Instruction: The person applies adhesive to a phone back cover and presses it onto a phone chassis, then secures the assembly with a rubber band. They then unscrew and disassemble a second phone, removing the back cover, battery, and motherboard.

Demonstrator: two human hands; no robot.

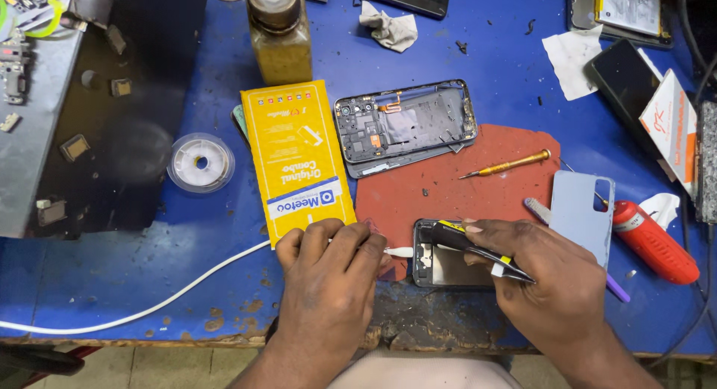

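My left hand (pixel 331 266) is closed around the plug end of a white cable (pixel 172 296), whose tip (pixel 399 251) points at the edge of a small phone assembly (pixel 441 263) lying at the front of a red mat (pixel 455 187). My right hand (pixel 549 277) grips black tweezers with yellow markings (pixel 478 251), laid across that phone part. An opened phone frame (pixel 403 124) with exposed boards rests at the mat's far edge.
A yellow flat package (pixel 296 157) lies left of the mat on the blue table (pixel 134 269). A small screwdriver (pixel 508 165), a grey-blue phone back cover (pixel 581 210), a red cylindrical tool (pixel 656 243), a solder spool (pixel 200 163) and a yellowish bottle (pixel 280 38) surround them.
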